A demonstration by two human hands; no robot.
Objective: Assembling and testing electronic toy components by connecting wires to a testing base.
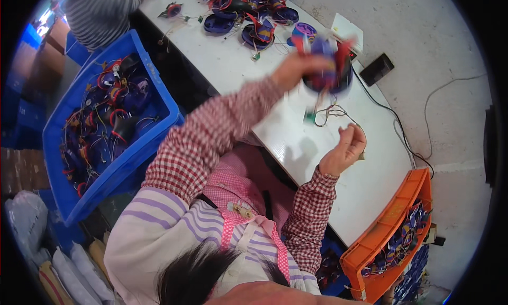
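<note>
My left hand (302, 69) grips a purple and red toy part (329, 66), blurred by motion, above the white table. Thin wires (334, 111) and a small green circuit board (310, 116) dangle from it. Closer to me, my right hand (346, 149) has its fingers pinched together where a wire from the part reaches them. A small tan piece (361, 156) shows at the edge of that hand. Past the left hand, similar purple and red parts (259, 32) with wires lie piled on the table.
A blue bin (58, 162) of wired parts stands at left; an orange crate (389, 220) holds more at right. Beyond the toy part are a purple-blue round spool (304, 30), a white open box (347, 32), a black phone-like device (377, 69) and cables. Another person (100, 16) is at far left.
</note>
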